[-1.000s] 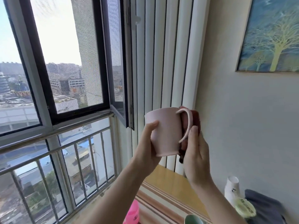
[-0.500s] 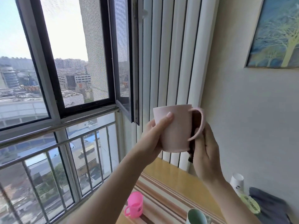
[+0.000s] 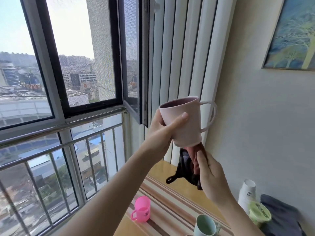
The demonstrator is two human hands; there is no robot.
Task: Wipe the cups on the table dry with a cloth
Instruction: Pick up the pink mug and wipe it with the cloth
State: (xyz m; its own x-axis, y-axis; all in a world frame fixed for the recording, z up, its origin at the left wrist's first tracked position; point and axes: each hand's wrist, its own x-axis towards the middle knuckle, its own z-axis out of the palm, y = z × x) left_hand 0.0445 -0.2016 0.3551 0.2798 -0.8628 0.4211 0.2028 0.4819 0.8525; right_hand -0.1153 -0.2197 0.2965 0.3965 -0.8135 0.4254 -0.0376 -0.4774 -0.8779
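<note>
A pale pink cup (image 3: 186, 120) with its handle to the right is held up in the air in front of the window, mouth tilted up and left. My left hand (image 3: 162, 132) grips its side, thumb across the front. Below the cup's base my right hand (image 3: 211, 174) clutches a dark maroon cloth (image 3: 185, 166), which touches the underside of the cup and hangs down with a loop at its end. On the table stand a bright pink cup (image 3: 142, 211) and a light green cup (image 3: 204, 226).
A wooden table (image 3: 163, 169) with a striped runner lies below. White paper cups (image 3: 247, 193), a green-lidded tub (image 3: 260, 214) and a grey cloth (image 3: 281, 217) sit at the right by the wall. An open window sash (image 3: 134, 65) and railing are at left.
The cup has tilted so its mouth shows. My right hand with the cloth has dropped from beside the handle to under the cup's base. The view has tipped down, showing more of the table.
</note>
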